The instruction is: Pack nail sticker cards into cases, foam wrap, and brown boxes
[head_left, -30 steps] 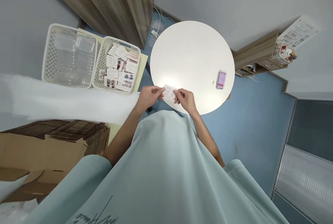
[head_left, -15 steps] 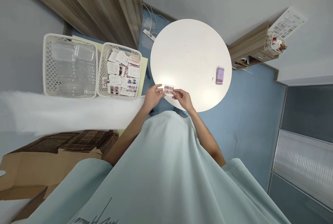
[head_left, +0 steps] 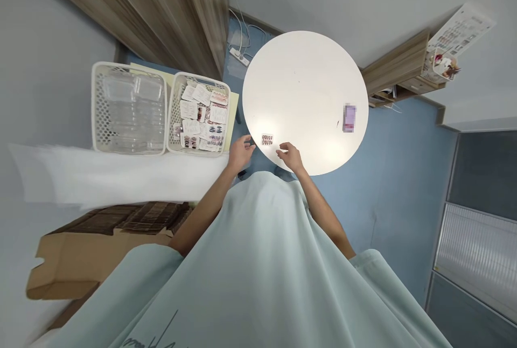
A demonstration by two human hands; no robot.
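Two white baskets sit left of the left hand, fingers parted; card of dark ovals lies on round white table between it and the right hand, likewise spread; purple item, blue floor right of that.

1. A loose pale mint-green tee is worn, kinda baggy, soft folds draped down the front.
2. Wide short sleeves are done in matching plain fabric; forearms are left bare.
3. Dark, scribbly script lettering is seen on the left, partly cut off.
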